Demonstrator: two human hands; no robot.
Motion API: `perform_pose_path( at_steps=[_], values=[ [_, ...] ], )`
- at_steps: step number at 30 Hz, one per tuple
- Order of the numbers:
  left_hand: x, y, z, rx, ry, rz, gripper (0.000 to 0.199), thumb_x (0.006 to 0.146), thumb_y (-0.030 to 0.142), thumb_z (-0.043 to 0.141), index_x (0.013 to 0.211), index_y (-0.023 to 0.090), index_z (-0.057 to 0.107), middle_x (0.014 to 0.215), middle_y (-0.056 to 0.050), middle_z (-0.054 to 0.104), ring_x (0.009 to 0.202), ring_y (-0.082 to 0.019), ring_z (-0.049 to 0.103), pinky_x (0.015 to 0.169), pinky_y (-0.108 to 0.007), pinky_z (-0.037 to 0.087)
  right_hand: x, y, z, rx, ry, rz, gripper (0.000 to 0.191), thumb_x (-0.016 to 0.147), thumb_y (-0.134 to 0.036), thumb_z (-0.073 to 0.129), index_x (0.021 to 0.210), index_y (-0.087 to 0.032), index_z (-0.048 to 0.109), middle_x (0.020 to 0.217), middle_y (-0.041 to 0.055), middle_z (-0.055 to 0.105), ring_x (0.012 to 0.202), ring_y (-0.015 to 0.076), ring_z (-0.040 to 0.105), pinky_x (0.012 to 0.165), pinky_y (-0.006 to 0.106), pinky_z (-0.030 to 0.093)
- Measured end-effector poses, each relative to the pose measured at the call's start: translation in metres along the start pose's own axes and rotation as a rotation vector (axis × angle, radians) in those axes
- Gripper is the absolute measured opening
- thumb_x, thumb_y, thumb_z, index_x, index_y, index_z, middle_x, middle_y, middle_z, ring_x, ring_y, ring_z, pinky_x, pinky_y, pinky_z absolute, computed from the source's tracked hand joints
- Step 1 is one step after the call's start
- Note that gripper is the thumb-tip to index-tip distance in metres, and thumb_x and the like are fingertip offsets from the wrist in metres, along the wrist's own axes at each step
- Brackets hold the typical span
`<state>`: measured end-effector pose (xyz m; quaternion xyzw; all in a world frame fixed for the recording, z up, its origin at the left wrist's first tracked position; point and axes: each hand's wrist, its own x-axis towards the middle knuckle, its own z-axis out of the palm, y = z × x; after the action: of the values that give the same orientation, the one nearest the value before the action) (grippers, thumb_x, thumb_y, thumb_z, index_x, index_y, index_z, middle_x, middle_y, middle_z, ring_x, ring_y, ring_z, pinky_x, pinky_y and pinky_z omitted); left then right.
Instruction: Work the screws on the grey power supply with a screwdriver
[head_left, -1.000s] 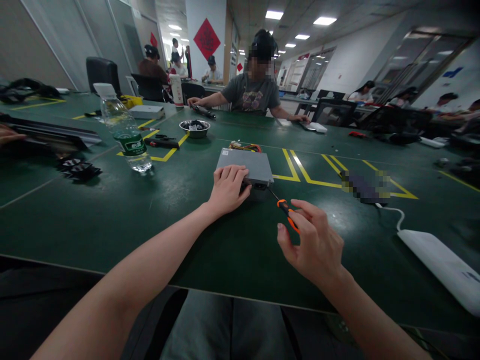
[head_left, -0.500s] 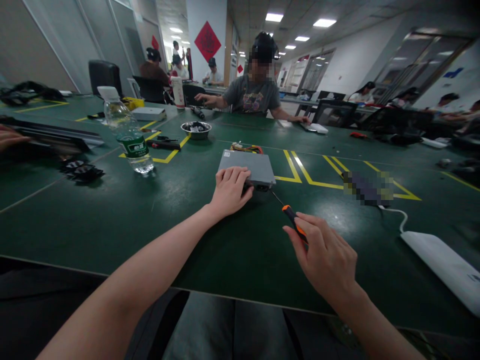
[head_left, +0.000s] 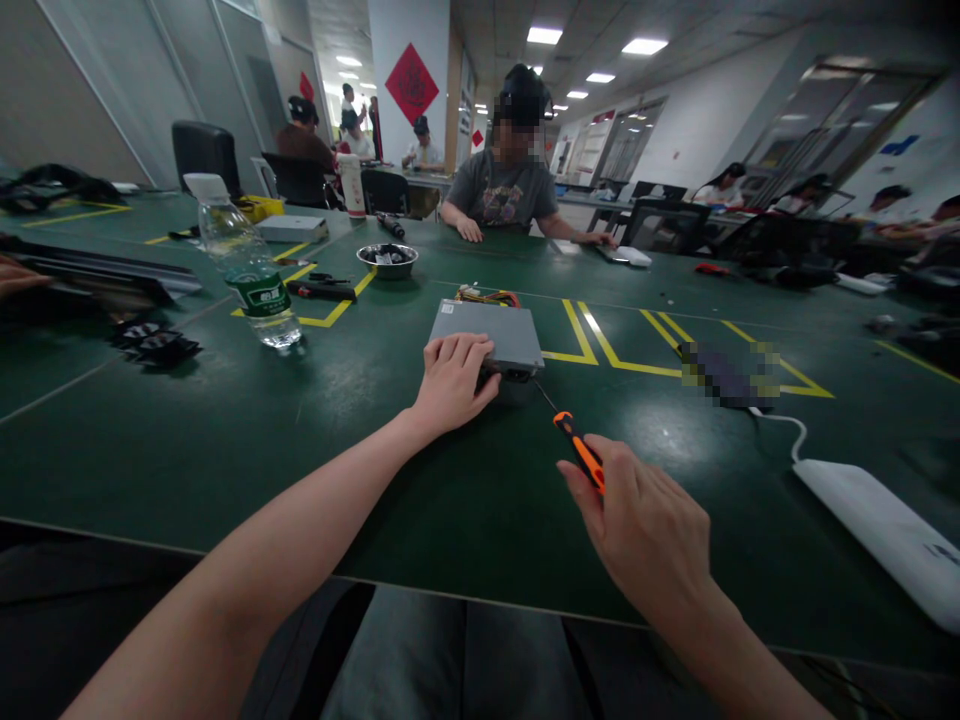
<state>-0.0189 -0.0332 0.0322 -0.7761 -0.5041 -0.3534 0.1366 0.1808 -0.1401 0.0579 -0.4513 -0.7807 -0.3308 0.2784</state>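
A flat grey metal power supply unit [head_left: 502,335] lies on the green table, its bundle of coloured wires [head_left: 491,296] at the far side. My left hand [head_left: 457,375] grips its near left corner, fingers on top and thumb at the near face. In my right hand [head_left: 637,510] is a screwdriver [head_left: 579,450] with an orange and black handle. Its thin shaft points up and left, and the tip is at the near right corner of the power supply. Whether the tip sits in a screw is too small to tell.
Left of my hands stands a water bottle [head_left: 251,270]. Beyond are a metal bowl [head_left: 387,262] with small parts and black-handled tools [head_left: 322,288]. On the right, a white power bank [head_left: 877,530] is cabled to a blurred dark device [head_left: 724,375]. A person [head_left: 502,185] sits opposite.
The screwdriver handle has turned in my right hand, showing more orange. My left hand stays on the power supply. The person opposite has drawn one hand in toward the body.
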Motion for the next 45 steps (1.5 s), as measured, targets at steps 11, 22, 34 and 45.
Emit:
perform_pose_path(
  at_steps=[11,22,34,45],
  values=[
    [0.0,-0.001,0.001,0.012,0.003,0.003,0.032,0.08,0.032,0.05,0.11,0.019,0.047,0.12,-0.007,0.053,0.113,-0.024,0.042,0.094,-0.04,0.025,0.002,-0.003,-0.002,-0.062,-0.052,0.041,0.019,0.087,-0.028,0.048,0.098,-0.015,0.053,0.068,0.0008,0.056,0.05,0.013,0.048,0.047,0.025,0.035],
    [0.0,-0.001,0.002,0.008,0.006,0.004,0.033,0.08,0.033,0.05,0.11,0.019,0.047,0.121,-0.007,0.052,0.114,-0.023,0.042,0.094,-0.04,0.025,-0.001,-0.014,-0.003,0.074,-0.09,0.019,0.021,0.086,-0.018,0.046,0.105,-0.011,0.049,0.096,0.0098,0.06,0.067,0.0145,0.057,0.059,0.025,0.044],
    [0.0,-0.001,0.002,0.017,0.013,0.008,0.033,0.08,0.032,0.05,0.11,0.019,0.047,0.12,-0.006,0.053,0.114,-0.023,0.042,0.094,-0.04,0.025,-0.001,-0.013,-0.003,0.184,-0.064,0.101,0.023,0.088,-0.02,0.041,0.107,-0.01,0.048,0.103,0.0156,0.055,0.092,0.0209,0.056,0.074,0.031,0.048],
    [0.0,-0.001,0.001,0.013,0.001,0.008,0.033,0.081,0.032,0.049,0.111,0.019,0.047,0.121,-0.006,0.053,0.114,-0.023,0.041,0.094,-0.04,0.025,-0.006,-0.012,-0.002,0.089,-0.139,0.274,0.026,0.089,-0.035,0.041,0.106,-0.016,0.049,0.086,0.0062,0.061,0.063,0.0168,0.058,0.049,0.026,0.042]
  ],
)
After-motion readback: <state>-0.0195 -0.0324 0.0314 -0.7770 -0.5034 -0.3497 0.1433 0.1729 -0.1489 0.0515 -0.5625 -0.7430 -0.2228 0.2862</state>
